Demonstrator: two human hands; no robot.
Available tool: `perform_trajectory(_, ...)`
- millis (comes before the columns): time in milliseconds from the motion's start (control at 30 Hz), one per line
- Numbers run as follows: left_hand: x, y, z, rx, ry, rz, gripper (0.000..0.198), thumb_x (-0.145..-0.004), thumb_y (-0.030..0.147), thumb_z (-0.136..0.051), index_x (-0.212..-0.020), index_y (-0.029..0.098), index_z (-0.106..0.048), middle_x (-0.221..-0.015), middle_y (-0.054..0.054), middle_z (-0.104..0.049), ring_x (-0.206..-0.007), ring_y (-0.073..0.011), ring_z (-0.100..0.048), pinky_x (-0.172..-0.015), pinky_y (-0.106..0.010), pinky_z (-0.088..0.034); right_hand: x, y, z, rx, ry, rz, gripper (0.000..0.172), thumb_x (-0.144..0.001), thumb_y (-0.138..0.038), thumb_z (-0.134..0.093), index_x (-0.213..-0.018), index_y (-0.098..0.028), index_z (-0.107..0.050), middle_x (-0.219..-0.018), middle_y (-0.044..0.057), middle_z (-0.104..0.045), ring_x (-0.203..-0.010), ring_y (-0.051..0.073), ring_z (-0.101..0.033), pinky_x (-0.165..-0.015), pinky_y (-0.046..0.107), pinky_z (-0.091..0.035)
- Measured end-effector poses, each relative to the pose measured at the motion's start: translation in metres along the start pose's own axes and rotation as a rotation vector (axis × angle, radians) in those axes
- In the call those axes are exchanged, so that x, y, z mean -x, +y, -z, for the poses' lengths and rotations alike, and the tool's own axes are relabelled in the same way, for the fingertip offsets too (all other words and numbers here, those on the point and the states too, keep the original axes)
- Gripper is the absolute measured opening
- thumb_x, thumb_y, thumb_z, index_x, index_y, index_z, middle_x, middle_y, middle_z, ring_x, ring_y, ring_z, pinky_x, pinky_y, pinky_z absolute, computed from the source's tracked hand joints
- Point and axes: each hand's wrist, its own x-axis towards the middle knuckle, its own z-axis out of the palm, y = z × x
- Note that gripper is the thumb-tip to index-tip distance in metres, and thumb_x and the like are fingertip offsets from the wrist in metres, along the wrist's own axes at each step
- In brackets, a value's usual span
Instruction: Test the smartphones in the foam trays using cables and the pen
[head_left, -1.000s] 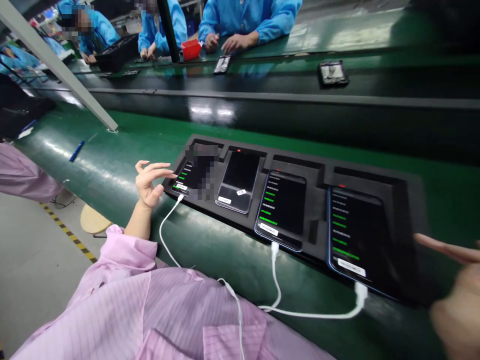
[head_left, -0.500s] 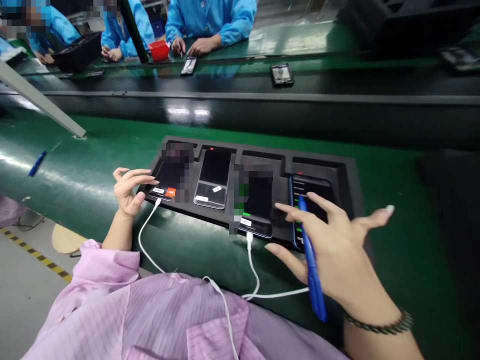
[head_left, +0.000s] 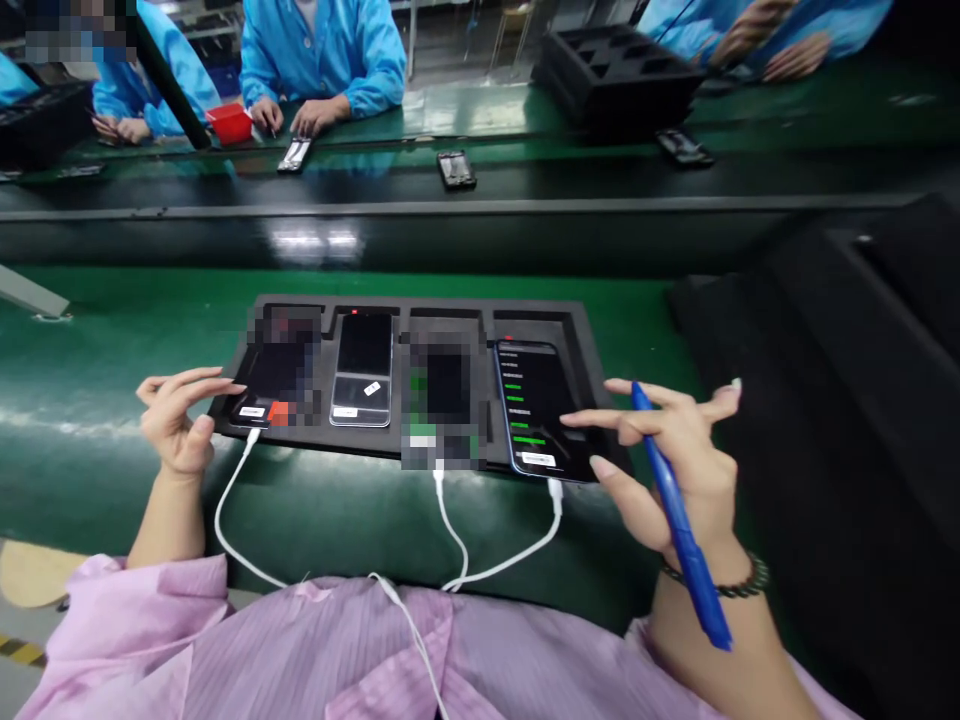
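A black foam tray (head_left: pixel 491 312) holds several phones side by side. My right hand (head_left: pixel 675 460) has a blue pen (head_left: pixel 682 515) tucked between its fingers. Its index fingertip is at the screen of the rightmost phone (head_left: pixel 541 400), which lists white and green lines of text. My left hand (head_left: pixel 180 415) is open, fingers loosely stretched, with fingertips at the lower left edge of the leftmost phone (head_left: pixel 274 370). Between these lie a phone with a clear film (head_left: pixel 364 365) and a partly blurred phone (head_left: pixel 448 380). White cables (head_left: pixel 555 505) run into every phone except the film-covered one.
A large black foam block (head_left: pixel 825 400) stands on the right of the green bench (head_left: pixel 150 320). Beyond a raised ledge, phone parts (head_left: pixel 456 170) lie on a dark strip. Several people in blue work opposite, near a red bin (head_left: pixel 229 123) and stacked black trays (head_left: pixel 619 75).
The view has swung right, so the tray appears farther left. My right hand has drawn back to the right of the rightmost phone, uncovering its screen; my left hand stays at the leftmost phone.
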Motion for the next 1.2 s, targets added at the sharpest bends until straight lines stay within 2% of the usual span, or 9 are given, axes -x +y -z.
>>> perform_trajectory(67, -0.001, -0.001, -0.001, 0.019, 0.019, -0.02, 0.04, -0.083, 0.052, -0.043, -0.084, 0.024, -0.072, -0.068, -0.003, -0.074, -0.079, -0.0312, -0.071, -0.088, -0.051, -0.036, 0.004, 0.008, -0.002, 0.013, -0.006, 0.019, 0.019, -0.076, -0.035, -0.055, -0.073, -0.026, -0.039, -0.076, 0.0, -0.073, -0.097, 0.034, -0.066, -0.111, 0.075, -0.011)
perform_trajectory(200, -0.002, -0.001, -0.001, 0.006, 0.017, -0.05, 0.039, -0.084, 0.047, -0.043, -0.085, 0.022, -0.072, -0.067, -0.004, -0.074, -0.078, -0.032, -0.07, -0.085, -0.05, -0.036, 0.008, 0.016, -0.006, 0.083, -0.082, 0.074, 0.011, -0.075, -0.031, -0.054, -0.078, -0.025, -0.045, -0.086, 0.0, -0.074, -0.102, 0.032, -0.065, -0.113, 0.073, -0.002)
perform_trajectory(267, -0.002, -0.002, -0.001, 0.008, 0.025, -0.056, 0.037, -0.084, 0.046, -0.043, -0.085, 0.022, -0.072, -0.066, -0.004, -0.074, -0.077, -0.0321, -0.07, -0.085, -0.05, -0.036, 0.009, 0.019, -0.003, 0.067, -0.054, 0.084, 0.012, -0.076, -0.029, -0.056, -0.078, -0.025, -0.045, -0.086, 0.002, -0.075, -0.102, 0.032, -0.066, -0.112, 0.075, -0.002)
perform_trajectory(400, -0.001, -0.002, -0.001, 0.021, 0.03, -0.044, 0.035, -0.082, 0.047, -0.045, -0.086, 0.024, -0.072, -0.068, -0.003, -0.074, -0.078, -0.0312, -0.07, -0.086, -0.05, -0.036, 0.009, 0.023, 0.007, -0.086, 0.158, 0.031, 0.022, -0.074, -0.031, -0.064, -0.075, -0.024, -0.043, -0.08, 0.003, -0.075, -0.094, 0.033, -0.07, -0.11, 0.075, -0.018)
perform_trajectory(533, -0.001, -0.002, 0.0, 0.007, 0.021, -0.036, 0.038, -0.084, 0.05, -0.044, -0.085, 0.023, -0.071, -0.069, -0.002, -0.075, -0.079, -0.0305, -0.071, -0.085, -0.05, -0.037, 0.008, 0.024, 0.005, -0.243, 0.318, -0.114, 0.01, -0.072, -0.029, -0.062, -0.079, -0.023, -0.058, -0.076, 0.003, -0.073, -0.078, 0.03, -0.071, -0.106, 0.067, -0.036)
perform_trajectory(667, 0.0, -0.002, 0.001, -0.002, 0.003, -0.023, 0.039, -0.086, 0.051, -0.044, -0.087, 0.023, -0.071, -0.07, -0.002, -0.075, -0.081, -0.0305, -0.071, -0.086, -0.051, -0.037, 0.005, 0.02, -0.003, -0.258, 0.415, -0.143, 0.024, -0.078, -0.033, -0.049, -0.079, -0.021, -0.07, -0.061, 0.004, -0.063, -0.067, 0.025, -0.064, -0.087, 0.057, -0.052)
perform_trajectory(767, 0.0, 0.0, 0.002, 0.01, -0.005, -0.009, 0.039, -0.087, 0.052, -0.045, -0.088, 0.024, -0.071, -0.071, -0.003, -0.075, -0.082, -0.0305, -0.071, -0.086, -0.051, -0.036, 0.005, 0.017, -0.008, -0.266, 0.415, -0.126, 0.034, -0.085, -0.034, -0.042, -0.078, -0.021, -0.072, -0.055, 0.002, -0.054, -0.058, 0.022, -0.058, -0.074, 0.05, -0.056)
perform_trajectory(967, 0.0, 0.003, 0.002, 0.023, -0.012, 0.025, 0.039, -0.087, 0.055, -0.046, -0.088, 0.026, -0.072, -0.071, -0.005, -0.075, -0.084, -0.0315, -0.071, -0.087, -0.052, -0.036, 0.011, 0.015, -0.017, -0.218, 0.371, -0.187, 0.017, -0.082, -0.026, -0.059, -0.093, -0.02, -0.071, -0.06, -0.001, -0.061, -0.054, 0.018, -0.062, -0.087, 0.049, -0.056)
perform_trajectory(1200, 0.0, 0.003, 0.002, 0.023, -0.001, 0.033, 0.04, -0.087, 0.056, -0.046, -0.087, 0.026, -0.072, -0.071, -0.004, -0.075, -0.085, -0.0317, -0.071, -0.087, -0.053, -0.037, 0.014, 0.019, -0.022, -0.173, 0.331, -0.174, 0.009, -0.082, -0.025, -0.063, -0.088, -0.021, -0.069, -0.068, 0.0, -0.066, -0.068, 0.019, -0.067, -0.102, 0.053, -0.05)
